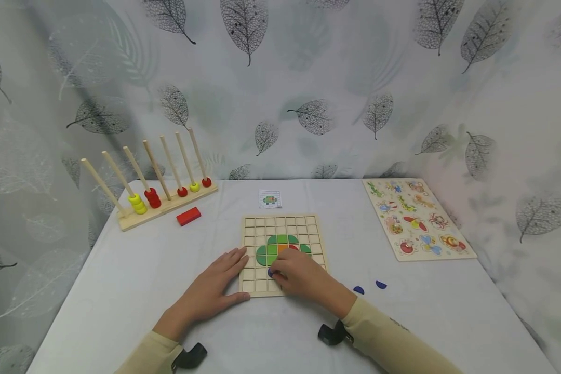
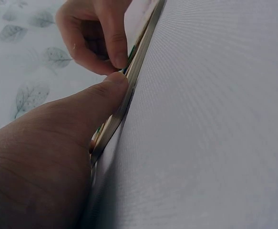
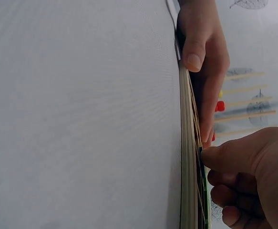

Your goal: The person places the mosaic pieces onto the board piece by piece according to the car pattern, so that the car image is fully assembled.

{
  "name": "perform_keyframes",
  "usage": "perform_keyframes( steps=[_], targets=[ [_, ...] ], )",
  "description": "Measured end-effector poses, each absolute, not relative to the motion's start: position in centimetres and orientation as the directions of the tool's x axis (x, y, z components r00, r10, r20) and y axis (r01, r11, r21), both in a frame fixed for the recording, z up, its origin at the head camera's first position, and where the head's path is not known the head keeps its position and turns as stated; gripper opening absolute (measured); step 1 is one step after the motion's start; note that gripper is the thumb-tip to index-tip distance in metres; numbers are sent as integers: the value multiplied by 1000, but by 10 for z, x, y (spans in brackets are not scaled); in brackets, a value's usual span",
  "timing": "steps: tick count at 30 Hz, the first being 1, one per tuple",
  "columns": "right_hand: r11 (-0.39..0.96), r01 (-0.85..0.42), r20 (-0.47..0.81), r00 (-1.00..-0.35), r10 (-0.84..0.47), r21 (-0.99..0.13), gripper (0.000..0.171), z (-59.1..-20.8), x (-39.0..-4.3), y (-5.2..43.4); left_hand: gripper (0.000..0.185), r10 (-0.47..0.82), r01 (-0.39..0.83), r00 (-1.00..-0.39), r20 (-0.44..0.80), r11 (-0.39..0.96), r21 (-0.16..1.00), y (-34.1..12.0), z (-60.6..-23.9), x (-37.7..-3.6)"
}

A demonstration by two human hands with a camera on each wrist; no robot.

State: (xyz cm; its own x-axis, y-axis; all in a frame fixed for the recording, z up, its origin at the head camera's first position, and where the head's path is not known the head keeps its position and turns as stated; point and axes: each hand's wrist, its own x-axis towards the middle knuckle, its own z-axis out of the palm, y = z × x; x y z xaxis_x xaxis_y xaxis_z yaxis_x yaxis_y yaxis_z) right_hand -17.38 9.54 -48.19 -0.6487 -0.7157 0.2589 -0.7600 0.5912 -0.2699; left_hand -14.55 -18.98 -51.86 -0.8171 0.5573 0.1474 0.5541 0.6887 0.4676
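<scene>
A wooden grid board lies on the white table, with green, orange and red pieces set in its squares. My left hand rests flat at the board's left edge, fingers straight, its thumb at the near corner. Over the board's lower middle, my right hand pinches a small blue piece between thumb and fingers, at a square below the green ones. Part of the pattern is hidden under that hand. In the right wrist view the right thumb meets the board's surface.
Two blue half-round pieces, one nearer and one farther, lie right of the board. A pattern card lies behind it. At the left stand a peg rack with rings and a red block; an animal puzzle lies right.
</scene>
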Motion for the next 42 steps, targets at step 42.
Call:
perform_keyframes(
  steps=[42],
  targets=[
    [817,-466,323,-873,-364,-340,25,-445,-129,259,93,549,535,-828,115,711,456,-191,-520,-145]
  ],
)
